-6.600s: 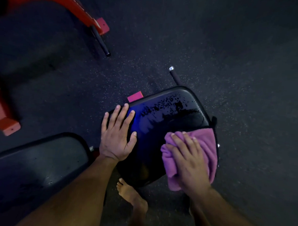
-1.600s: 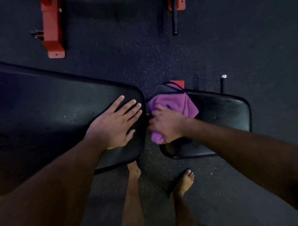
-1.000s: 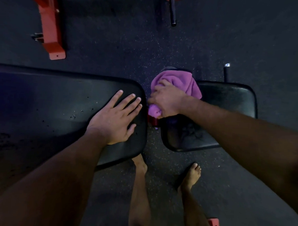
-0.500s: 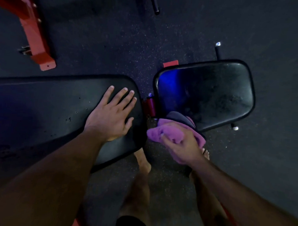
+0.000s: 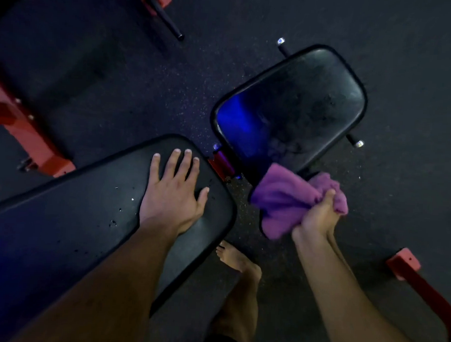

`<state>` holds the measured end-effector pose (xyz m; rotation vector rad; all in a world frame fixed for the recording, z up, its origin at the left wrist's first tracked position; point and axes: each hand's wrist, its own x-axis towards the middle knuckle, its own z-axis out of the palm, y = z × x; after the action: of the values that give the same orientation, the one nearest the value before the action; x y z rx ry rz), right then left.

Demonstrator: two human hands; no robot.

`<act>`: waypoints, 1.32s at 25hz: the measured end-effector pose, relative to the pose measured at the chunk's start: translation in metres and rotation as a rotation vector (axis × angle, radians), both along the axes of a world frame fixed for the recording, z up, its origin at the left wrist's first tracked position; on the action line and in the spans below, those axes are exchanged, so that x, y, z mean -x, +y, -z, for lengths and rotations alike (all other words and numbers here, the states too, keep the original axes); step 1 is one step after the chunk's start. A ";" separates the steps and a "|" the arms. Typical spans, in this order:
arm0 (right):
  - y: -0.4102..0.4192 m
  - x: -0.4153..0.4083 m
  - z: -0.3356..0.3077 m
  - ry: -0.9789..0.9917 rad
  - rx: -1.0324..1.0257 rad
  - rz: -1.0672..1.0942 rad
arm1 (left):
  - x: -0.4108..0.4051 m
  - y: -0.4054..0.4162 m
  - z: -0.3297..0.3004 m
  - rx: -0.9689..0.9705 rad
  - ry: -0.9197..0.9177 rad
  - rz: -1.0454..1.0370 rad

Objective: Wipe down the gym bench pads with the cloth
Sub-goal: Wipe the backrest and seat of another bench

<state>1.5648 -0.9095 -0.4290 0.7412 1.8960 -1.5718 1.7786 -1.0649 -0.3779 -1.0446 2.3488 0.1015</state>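
Our right hand (image 5: 318, 216) grips the bunched purple cloth (image 5: 282, 201), fingers curled tight round it, at the near edge of the seat pad (image 5: 299, 107); whether the cloth touches the pad we cannot tell. Our left hand (image 5: 171, 194) lies flat, fingers straight and spread, on the right end of the long back pad (image 5: 62, 215), holding nothing. A red hinge (image 5: 221, 163) sits in the gap between the two pads. Our bare foot (image 5: 238, 259) stands on the dark floor (image 5: 145, 89) near us, and a red frame (image 5: 27, 136) lies far left
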 end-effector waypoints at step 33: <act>-0.055 0.040 0.046 0.413 -0.273 -0.456 | -0.001 -0.002 0.009 0.034 0.016 0.026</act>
<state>1.5247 -0.9641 -0.4753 0.0595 2.3976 -1.2526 1.7793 -1.0666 -0.3870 -1.0326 2.3856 0.0603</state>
